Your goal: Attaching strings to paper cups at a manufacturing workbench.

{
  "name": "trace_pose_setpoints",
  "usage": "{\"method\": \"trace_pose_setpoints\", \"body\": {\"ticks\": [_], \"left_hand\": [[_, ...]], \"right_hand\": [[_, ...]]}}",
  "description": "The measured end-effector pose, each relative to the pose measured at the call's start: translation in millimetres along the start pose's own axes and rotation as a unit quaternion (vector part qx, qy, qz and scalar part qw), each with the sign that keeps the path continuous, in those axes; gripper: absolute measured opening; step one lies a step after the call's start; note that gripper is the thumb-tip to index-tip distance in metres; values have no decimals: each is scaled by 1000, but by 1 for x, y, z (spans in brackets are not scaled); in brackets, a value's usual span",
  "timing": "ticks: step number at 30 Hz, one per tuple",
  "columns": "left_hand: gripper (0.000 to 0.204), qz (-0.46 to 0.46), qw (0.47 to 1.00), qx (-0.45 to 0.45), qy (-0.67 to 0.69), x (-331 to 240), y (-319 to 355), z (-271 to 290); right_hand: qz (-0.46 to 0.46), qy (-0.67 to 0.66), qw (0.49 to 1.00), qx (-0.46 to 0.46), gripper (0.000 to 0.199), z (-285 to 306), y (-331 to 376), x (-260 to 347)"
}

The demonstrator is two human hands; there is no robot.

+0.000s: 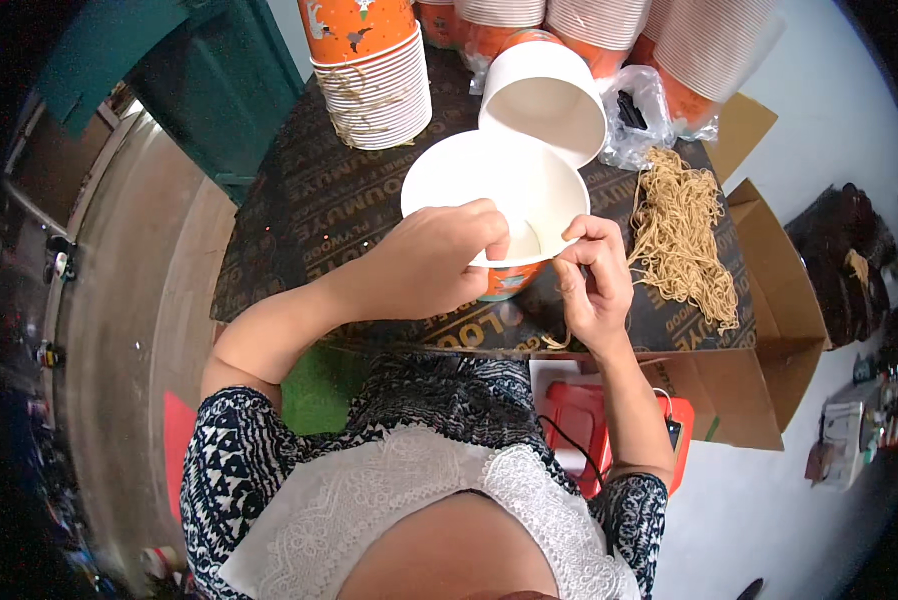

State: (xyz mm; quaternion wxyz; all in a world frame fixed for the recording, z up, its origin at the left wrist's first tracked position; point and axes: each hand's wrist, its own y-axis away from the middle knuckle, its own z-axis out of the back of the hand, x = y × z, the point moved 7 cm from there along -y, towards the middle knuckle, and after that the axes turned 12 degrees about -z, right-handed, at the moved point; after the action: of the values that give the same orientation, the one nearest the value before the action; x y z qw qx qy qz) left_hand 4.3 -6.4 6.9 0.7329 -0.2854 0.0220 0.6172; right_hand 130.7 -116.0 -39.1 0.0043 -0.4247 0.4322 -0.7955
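A paper bucket (444, 180), white inside and orange with printed figures outside, stands near the table's front edge, its mouth tilted toward me. My left hand (439, 250) is closed at its near left rim, with curled fingers reaching over the edge. At the right side of the rim, my right hand (597, 275) pinches with thumb and fingers. Whether a cord is between the fingers of either hand cannot be made out. A short end of tan cord (557, 343) lies at the table edge below the right hand. Right of it spreads a loose heap of tan cord (681, 240).
Another white bucket (549, 95) lies tipped behind the first. Left of it stands a stack of nested orange buckets (374, 90) with cord on the rims. More stacks (594, 25) line the back, beside a clear plastic bag (637, 120). An open cardboard box (774, 300) adjoins the dark table (289, 260).
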Motion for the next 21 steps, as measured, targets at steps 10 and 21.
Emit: {"method": "trace_pose_setpoints", "body": {"ticks": [10, 21], "left_hand": [[23, -39, 999, -12, -8, 1, 10, -5], [19, -75, 996, 54, 13, -5, 6, 11]], "right_hand": [[16, 7, 1000, -1, 8, 1, 1, 2], [-15, -5, 1000, 13, 9, 5, 2, 0]]}}
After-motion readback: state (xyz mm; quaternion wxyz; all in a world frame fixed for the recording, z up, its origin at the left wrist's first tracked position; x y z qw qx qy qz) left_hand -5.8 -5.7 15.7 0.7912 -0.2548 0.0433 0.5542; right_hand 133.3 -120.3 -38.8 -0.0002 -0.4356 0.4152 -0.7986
